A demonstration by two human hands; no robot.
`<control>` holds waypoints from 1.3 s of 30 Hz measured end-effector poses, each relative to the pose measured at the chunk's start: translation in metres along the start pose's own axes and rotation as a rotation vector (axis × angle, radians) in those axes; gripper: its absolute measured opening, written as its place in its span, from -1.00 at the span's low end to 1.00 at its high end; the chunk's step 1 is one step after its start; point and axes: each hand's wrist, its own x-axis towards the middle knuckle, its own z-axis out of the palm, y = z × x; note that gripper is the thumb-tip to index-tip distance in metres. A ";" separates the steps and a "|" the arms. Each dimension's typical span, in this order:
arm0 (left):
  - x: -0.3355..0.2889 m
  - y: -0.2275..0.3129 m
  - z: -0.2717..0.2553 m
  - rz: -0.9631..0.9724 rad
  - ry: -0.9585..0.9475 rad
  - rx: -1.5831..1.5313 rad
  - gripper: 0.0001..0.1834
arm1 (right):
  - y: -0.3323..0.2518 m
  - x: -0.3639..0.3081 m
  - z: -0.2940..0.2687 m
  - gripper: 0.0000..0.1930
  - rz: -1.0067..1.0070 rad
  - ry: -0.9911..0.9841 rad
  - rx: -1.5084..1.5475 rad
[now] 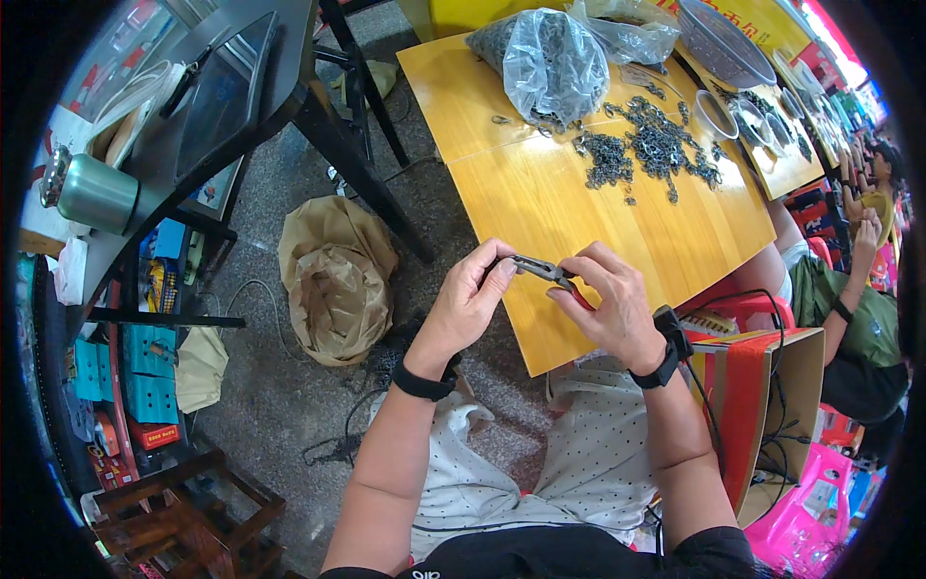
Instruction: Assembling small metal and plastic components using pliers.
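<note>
My right hand [617, 307] is closed round the red handles of a pair of pliers [542, 268], whose dark jaws point left. At the jaw tips, my left hand [461, 297] pinches with thumb and forefinger. Whatever sits between those fingers is too small and covered to make out. Both hands are over the near left edge of a yellow wooden table [540, 212]. Farther back on it lie a heap of dark metal clasps [666, 145] and a smaller heap of similar pieces [606, 161].
A clear plastic bag of dark parts [555, 72] and a grey basket [723, 43] stand at the table's back. An open brown sack [338, 280] is on the floor to the left. A cardboard box with cables [772, 415] flanks my right arm. Another person [849, 318] sits at right.
</note>
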 end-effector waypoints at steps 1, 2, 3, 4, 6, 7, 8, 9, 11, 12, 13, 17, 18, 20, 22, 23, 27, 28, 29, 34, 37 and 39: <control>0.000 0.000 0.001 0.019 0.018 0.003 -0.85 | 0.001 0.000 0.001 -0.73 -0.003 0.009 -0.010; 0.001 -0.001 0.001 0.013 0.019 -0.006 -0.84 | 0.001 -0.001 0.002 -0.73 -0.007 0.018 -0.019; 0.000 -0.002 0.001 0.006 0.020 -0.015 -0.84 | 0.002 -0.001 0.004 -0.74 -0.011 0.027 -0.028; 0.000 -0.002 0.001 0.000 0.022 -0.024 -0.84 | 0.001 -0.001 0.004 -0.74 -0.019 0.031 -0.041; 0.000 -0.001 0.002 -0.001 0.033 -0.035 -0.83 | -0.001 0.000 0.003 -0.74 -0.035 0.041 -0.066; 0.000 -0.001 0.002 -0.002 0.039 -0.041 -0.82 | -0.001 0.000 0.004 -0.74 -0.045 0.048 -0.077; 0.000 0.000 0.001 -0.013 0.036 -0.050 -0.82 | -0.001 0.000 0.004 -0.74 -0.054 0.055 -0.088; 0.000 0.001 0.001 -0.023 0.033 -0.061 -0.81 | -0.001 0.000 0.005 -0.73 -0.063 0.062 -0.100; 0.000 0.002 -0.001 -0.043 0.011 -0.066 -0.81 | 0.000 0.000 0.006 -0.74 -0.099 0.080 -0.123; -0.001 0.003 -0.003 -0.054 -0.006 -0.060 -0.80 | 0.001 0.000 0.007 -0.74 -0.117 0.089 -0.134; -0.001 0.003 -0.004 -0.064 -0.024 -0.054 -0.80 | 0.000 0.000 0.007 -0.73 -0.117 0.090 -0.137; -0.001 0.003 -0.002 -0.057 -0.022 -0.120 -0.80 | 0.000 0.000 0.009 -0.73 -0.114 0.097 -0.143; -0.001 0.004 -0.001 -0.055 -0.017 -0.134 -0.80 | 0.000 0.000 0.010 -0.74 -0.114 0.101 -0.140; -0.001 0.004 -0.001 -0.058 -0.010 -0.136 -0.80 | -0.001 0.001 0.010 -0.74 -0.106 0.085 -0.157; -0.001 0.002 -0.001 -0.070 -0.006 -0.114 -0.80 | -0.002 0.001 0.009 -0.74 -0.105 0.076 -0.166; -0.001 0.001 -0.001 -0.064 0.003 -0.127 -0.80 | -0.002 0.002 0.008 -0.74 -0.110 0.075 -0.166; -0.001 -0.001 0.002 -0.046 0.027 -0.122 -0.80 | -0.001 0.002 0.008 -0.74 -0.122 0.084 -0.168; -0.001 -0.001 0.003 -0.043 0.032 -0.105 -0.80 | -0.001 0.002 0.007 -0.74 -0.119 0.083 -0.161; -0.001 0.000 0.003 -0.042 0.027 -0.111 -0.80 | -0.001 0.002 0.007 -0.74 -0.115 0.082 -0.155; -0.001 0.003 0.002 -0.059 -0.019 -0.128 -0.79 | 0.002 0.001 0.005 -0.73 -0.114 0.079 -0.138; -0.001 0.003 0.002 -0.051 -0.022 -0.121 -0.80 | 0.002 0.001 0.006 -0.73 -0.108 0.089 -0.124; -0.001 0.003 0.003 -0.078 0.004 -0.183 -0.80 | 0.001 0.000 0.006 -0.74 -0.094 0.095 -0.118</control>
